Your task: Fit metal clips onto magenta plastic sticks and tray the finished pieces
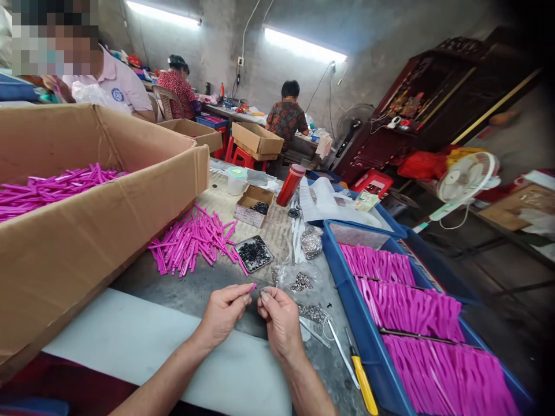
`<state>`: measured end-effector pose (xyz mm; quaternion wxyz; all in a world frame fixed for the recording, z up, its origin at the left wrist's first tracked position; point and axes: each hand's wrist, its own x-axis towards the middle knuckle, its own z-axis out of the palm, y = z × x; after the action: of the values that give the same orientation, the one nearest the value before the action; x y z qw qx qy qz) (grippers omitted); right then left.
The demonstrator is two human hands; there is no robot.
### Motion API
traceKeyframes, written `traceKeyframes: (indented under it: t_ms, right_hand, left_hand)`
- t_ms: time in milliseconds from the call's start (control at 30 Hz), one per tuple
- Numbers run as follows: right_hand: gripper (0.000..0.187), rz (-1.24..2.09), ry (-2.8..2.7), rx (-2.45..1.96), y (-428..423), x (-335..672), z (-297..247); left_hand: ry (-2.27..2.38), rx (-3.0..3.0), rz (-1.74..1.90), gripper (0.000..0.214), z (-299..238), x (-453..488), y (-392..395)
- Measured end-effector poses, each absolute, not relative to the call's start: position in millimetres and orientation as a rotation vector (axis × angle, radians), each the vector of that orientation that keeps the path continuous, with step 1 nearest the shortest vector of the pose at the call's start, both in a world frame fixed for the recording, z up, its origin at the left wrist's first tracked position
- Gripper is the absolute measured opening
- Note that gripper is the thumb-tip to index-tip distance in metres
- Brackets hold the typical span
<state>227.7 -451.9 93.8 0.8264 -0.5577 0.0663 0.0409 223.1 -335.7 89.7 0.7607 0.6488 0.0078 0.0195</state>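
Observation:
My left hand (223, 315) is closed in a pinch on a magenta strip (254, 287). Only its tip shows past the fingers. Close beside it, my right hand (280, 320) has thumb and forefinger pressed together; whatever is between them is too small to name. Beyond the hands lies a loose pile of magenta strips (193, 240). A small tray (272, 263) of tiny black parts (254, 253) sits at its right edge. Clear bags hold small shiny metal parts (301, 281), just past my right hand.
A large cardboard box (143, 193) of magenta strips stands left. At right, a blue crate (347, 289) holds rows of magenta pieces (416, 312). A yellow-handled tool (363, 384), a small carton (249, 215) and a red bottle (290, 185) are on the table. Several people sit behind.

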Motion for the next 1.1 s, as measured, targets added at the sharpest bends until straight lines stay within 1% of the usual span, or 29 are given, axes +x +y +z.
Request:
traceKeyframes:
  t_ms: [167,533,767,1100]
  right_hand:
    - [0.016,0.051,0.152,-1.168,-454,224,98]
    - [0.013,0.040,0.078,-1.117,-457,215,101]
    - [0.011,0.019,0.047,-1.114,-461,211,99]
    - [0.010,-0.160,-0.081,-1.390,-466,204,103]
  left_hand:
    - [-0.041,1.455,0.069,0.026,99,216,-340]
    - [-0.218,1.683,0.276,0.024,114,204,-349]
    - [-0.240,1.733,0.348,0.023,118,199,-355]
    - [-0.278,1.773,0.380,0.024,121,191,-360]
